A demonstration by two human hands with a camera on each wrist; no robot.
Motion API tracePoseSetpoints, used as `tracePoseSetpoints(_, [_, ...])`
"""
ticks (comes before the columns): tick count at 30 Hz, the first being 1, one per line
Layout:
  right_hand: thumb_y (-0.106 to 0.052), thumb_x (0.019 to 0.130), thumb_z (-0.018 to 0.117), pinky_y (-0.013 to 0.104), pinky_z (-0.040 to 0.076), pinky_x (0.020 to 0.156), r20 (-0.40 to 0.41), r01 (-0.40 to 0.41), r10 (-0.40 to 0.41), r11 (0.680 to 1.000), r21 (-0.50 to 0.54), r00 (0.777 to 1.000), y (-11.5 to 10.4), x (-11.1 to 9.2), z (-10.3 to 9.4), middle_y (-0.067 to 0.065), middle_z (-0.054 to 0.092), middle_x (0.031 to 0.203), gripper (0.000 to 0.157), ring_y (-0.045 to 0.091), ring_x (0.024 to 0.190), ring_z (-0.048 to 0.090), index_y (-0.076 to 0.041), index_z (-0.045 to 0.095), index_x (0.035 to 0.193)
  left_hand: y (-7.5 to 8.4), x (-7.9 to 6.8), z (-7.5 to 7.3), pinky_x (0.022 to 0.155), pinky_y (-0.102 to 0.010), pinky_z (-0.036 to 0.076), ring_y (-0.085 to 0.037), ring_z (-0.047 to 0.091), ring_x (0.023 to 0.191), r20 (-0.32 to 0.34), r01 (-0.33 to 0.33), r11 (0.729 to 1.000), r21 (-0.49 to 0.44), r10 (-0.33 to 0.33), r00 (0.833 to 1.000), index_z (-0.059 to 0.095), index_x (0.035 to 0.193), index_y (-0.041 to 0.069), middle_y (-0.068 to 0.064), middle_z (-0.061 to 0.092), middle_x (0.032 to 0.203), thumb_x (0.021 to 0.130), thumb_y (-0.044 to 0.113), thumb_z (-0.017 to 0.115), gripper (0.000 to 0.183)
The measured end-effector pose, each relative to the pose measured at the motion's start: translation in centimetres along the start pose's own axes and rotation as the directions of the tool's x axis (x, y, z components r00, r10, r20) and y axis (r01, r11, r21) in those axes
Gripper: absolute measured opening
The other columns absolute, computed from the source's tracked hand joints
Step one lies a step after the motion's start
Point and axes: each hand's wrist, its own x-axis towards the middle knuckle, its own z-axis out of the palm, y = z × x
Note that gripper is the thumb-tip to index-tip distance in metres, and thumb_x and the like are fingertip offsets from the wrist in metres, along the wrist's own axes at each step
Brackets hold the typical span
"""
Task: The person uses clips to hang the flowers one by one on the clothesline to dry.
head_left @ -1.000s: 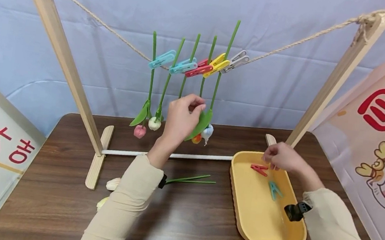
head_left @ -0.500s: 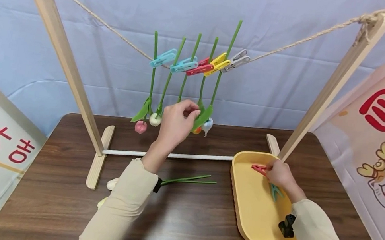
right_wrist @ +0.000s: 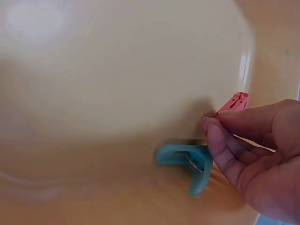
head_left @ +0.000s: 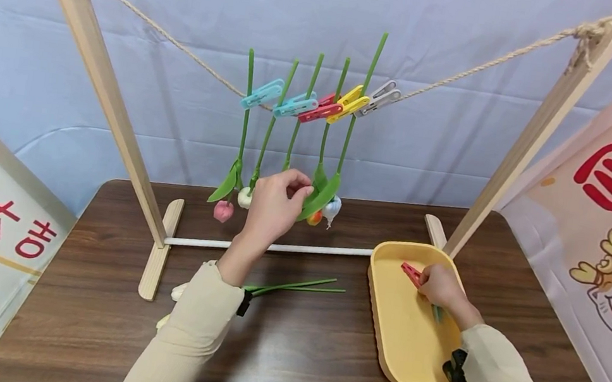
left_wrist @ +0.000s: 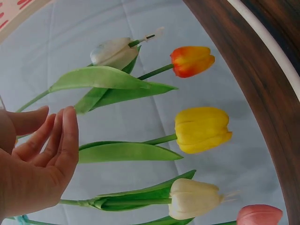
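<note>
In the yellow tray (head_left: 386, 354), my right hand (head_left: 443, 289) pinches a red clothespin (right_wrist: 239, 100) between thumb and fingertips. A teal clothespin (right_wrist: 185, 159) lies on the tray floor just under those fingers. Loosely bent, my left hand (head_left: 276, 203) hovers at the hanging artificial tulips and holds nothing. Its fingertips are close to a green leaf (left_wrist: 93, 77); I cannot tell if they touch. Heads down hang a yellow tulip (left_wrist: 202, 130), an orange tulip (left_wrist: 192, 61), a white tulip (left_wrist: 194, 199), a pale blue tulip (head_left: 331, 209) and a pink tulip (head_left: 223, 211).
Blue, red, yellow and grey clothespins (head_left: 296, 106) fasten the stems to a sagging rope (head_left: 159, 29) between two wooden posts (head_left: 536, 136). A white rod (head_left: 327, 250) joins their feet. More tulip stems (head_left: 300, 284) lie on the brown table (head_left: 320, 358), partly behind my left arm.
My right hand has come down into the tray and taken the red clothespin, which now tilts. My left hand has moved slightly left and down, away from the leaves.
</note>
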Motion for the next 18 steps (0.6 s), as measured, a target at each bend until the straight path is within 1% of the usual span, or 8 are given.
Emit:
tracePoseSetpoints(6, [0.013, 0.072, 0.053, 0.023, 0.041, 0.038, 0.04, -0.002, 0.0, 0.999, 0.047, 0.999, -0.2, -0.2, -0.1, 0.0, 0.048, 0.045, 0.021, 0.008, 0.039, 0.046, -0.001, 0.051, 0.057, -0.2, -0.6, -0.1, 0.063, -0.031, 0.045, -0.017, 0.057, 0.065, 0.032, 0.022, 1.0, 0.011, -0.022, 0.999, 0.069, 0.084, 0.004, -0.004, 0.065, 0.073, 0.084, 0.008, 0.064, 0.006])
tracePoseSetpoints(10, [0.013, 0.075, 0.046, 0.025, 0.041, 0.039, 0.054, 0.011, -0.016, 0.996, 0.087, 0.998, -0.9, -0.3, -1.0, 0.006, 0.051, 0.047, 0.021, 0.015, 0.04, 0.05, 0.0, 0.051, 0.058, -0.5, -0.9, -0.1, 0.063, -0.031, 0.045, -0.016, 0.057, 0.066, 0.051, 0.038, 0.999, 0.036, -0.04, 0.998, 0.068, 0.083, 0.005, -0.003, 0.065, 0.072, 0.084, 0.008, 0.064, 0.006])
tracePoseSetpoints(12, [0.011, 0.077, 0.045, 0.026, 0.04, 0.039, 0.044, 0.031, -0.035, 0.995, 0.092, 0.998, -1.6, -0.3, -1.8, 0.008, 0.053, 0.049, 0.022, 0.019, 0.041, 0.053, 0.0, 0.052, 0.059, -0.6, -1.1, 0.0, 0.062, -0.031, 0.044, -0.016, 0.056, 0.064, 0.065, 0.044, 0.998, 0.043, -0.047, 0.997, 0.068, 0.082, 0.005, -0.002, 0.064, 0.07, 0.084, 0.009, 0.064, 0.006])
tracePoseSetpoints(14, [0.009, 0.079, 0.045, 0.027, 0.039, 0.04, 0.018, 0.069, -0.071, 0.994, 0.081, 0.997, -2.5, -0.3, -2.8, 0.007, 0.053, 0.05, 0.023, 0.02, 0.042, 0.054, -0.001, 0.052, 0.059, -0.7, -1.4, 0.2, 0.06, -0.031, 0.043, -0.015, 0.054, 0.062, 0.087, 0.059, 0.997, 0.049, -0.063, 0.994, 0.068, 0.08, 0.006, -0.001, 0.063, 0.068, 0.084, 0.009, 0.064, 0.007])
tracePoseSetpoints(16, [0.007, 0.08, 0.048, 0.027, 0.038, 0.042, -0.003, 0.109, -0.109, 0.992, 0.055, 0.994, -3.8, -0.2, -3.7, 0.003, 0.052, 0.051, 0.023, 0.017, 0.043, 0.054, -0.003, 0.052, 0.06, -0.7, -1.8, 0.4, 0.059, -0.031, 0.043, -0.015, 0.053, 0.06, 0.121, 0.072, 0.996, 0.059, -0.079, 0.99, 0.068, 0.079, 0.007, -0.001, 0.063, 0.067, 0.084, 0.01, 0.064, 0.007])
tracePoseSetpoints(18, [0.007, 0.079, 0.049, 0.028, 0.038, 0.043, -0.024, 0.152, -0.151, 0.988, 0.034, 0.988, -5.2, -0.2, -4.4, 0.001, 0.051, 0.052, 0.022, 0.013, 0.044, 0.053, -0.005, 0.052, 0.061, -0.7, -2.2, 0.7, 0.057, -0.031, 0.042, -0.014, 0.052, 0.058, 0.168, 0.081, 0.993, 0.086, -0.095, 0.981, 0.067, 0.078, 0.008, 0.0, 0.062, 0.066, 0.084, 0.012, 0.065, 0.008])
